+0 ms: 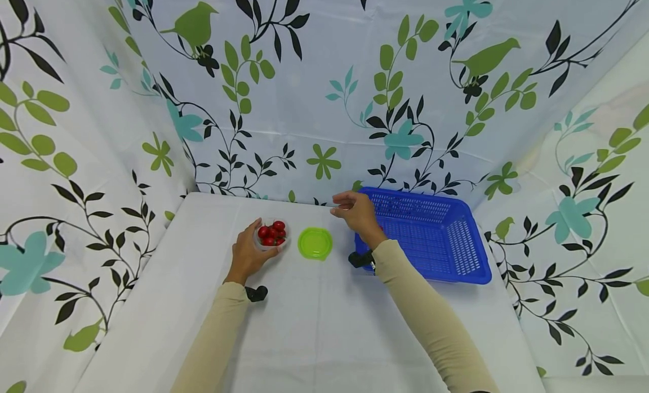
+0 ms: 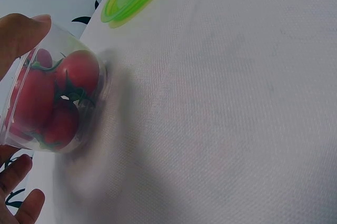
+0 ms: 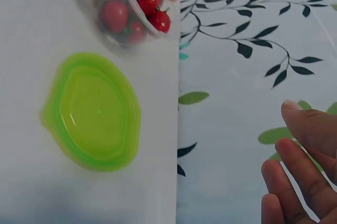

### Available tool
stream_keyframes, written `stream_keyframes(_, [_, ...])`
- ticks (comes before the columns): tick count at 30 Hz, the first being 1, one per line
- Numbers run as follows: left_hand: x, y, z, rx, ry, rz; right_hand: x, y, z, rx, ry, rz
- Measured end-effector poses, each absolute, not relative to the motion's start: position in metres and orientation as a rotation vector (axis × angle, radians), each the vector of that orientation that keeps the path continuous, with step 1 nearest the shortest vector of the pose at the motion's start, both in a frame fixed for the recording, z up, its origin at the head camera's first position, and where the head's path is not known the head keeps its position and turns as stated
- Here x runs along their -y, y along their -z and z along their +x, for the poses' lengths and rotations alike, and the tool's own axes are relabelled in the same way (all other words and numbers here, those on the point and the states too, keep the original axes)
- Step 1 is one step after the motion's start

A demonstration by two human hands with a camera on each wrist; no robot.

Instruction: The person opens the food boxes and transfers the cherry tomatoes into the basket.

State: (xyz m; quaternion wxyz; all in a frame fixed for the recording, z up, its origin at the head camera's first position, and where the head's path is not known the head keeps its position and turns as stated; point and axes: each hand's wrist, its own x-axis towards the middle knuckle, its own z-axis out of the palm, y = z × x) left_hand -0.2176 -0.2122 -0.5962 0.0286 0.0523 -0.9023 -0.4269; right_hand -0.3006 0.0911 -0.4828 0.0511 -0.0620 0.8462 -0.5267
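Note:
My left hand [image 1: 248,254] grips a clear plastic tub [image 2: 100,100] from its left side, thumb at the near side and fingers round the far side. Inside the tub lie several small red tomatoes [image 1: 272,233] with green stems. A bright green lid [image 1: 315,244] lies flat on the table just right of the tub, apart from it. Beyond the lid, my right hand [image 1: 358,214] is raised beside the left rim of a blue basket. Its fingers are loosely bent and nothing is between them, as the right wrist view also shows.
The blue plastic basket [image 1: 458,252] with slotted walls stands at the table's right side; a bit of red shows at its left, partly behind my right wrist. A white cloth covers the table [image 1: 314,325]. Patterned curtains [image 1: 304,100] hang behind and at both sides.

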Motion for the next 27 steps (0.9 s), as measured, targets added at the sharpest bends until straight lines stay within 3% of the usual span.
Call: stream_keyframes(27, [0.211,0.593,-0.217,2.803,1.314,0.165,-0.02,0.52,-0.282,-2.59,1.429,-0.269])
